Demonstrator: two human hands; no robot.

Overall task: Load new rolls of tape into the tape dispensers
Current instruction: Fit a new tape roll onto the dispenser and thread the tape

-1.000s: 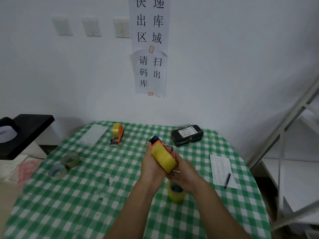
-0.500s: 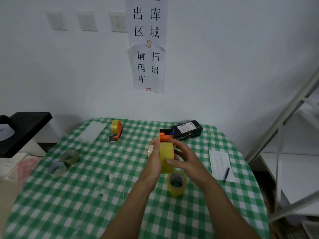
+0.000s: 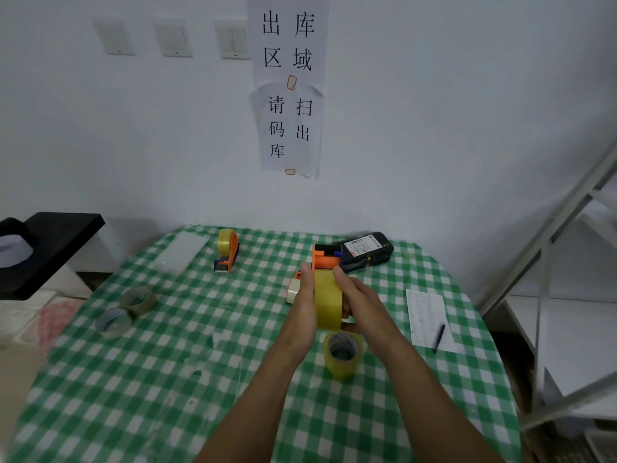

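Fingers (image 3: 337,273) of left hand (image 3: 303,302) and right hand (image 3: 364,305) clamp one yellow tape roll (image 3: 329,302) in orange dispenser (image 3: 325,261); second loaded dispenser (image 3: 228,250), three loose rolls (image 3: 344,355) on table (image 3: 167,379).

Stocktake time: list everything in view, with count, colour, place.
held dispenser: 1, orange, in both hands
yellow roll: 1, yellow, on held dispenser
second dispenser: 1, orange, table's far side, left
loose roll: 1, yellow, table, near hands
side rolls: 2, olive and grey, table's left
black device: 1, black, table's far edge
sheet: 1, white, table's right
pen: 1, black, on sheet
table: 1, green-white check
wall signs: 2, white, wall
left hand: 1, grips held dispenser
right hand: 1, grips yellow roll
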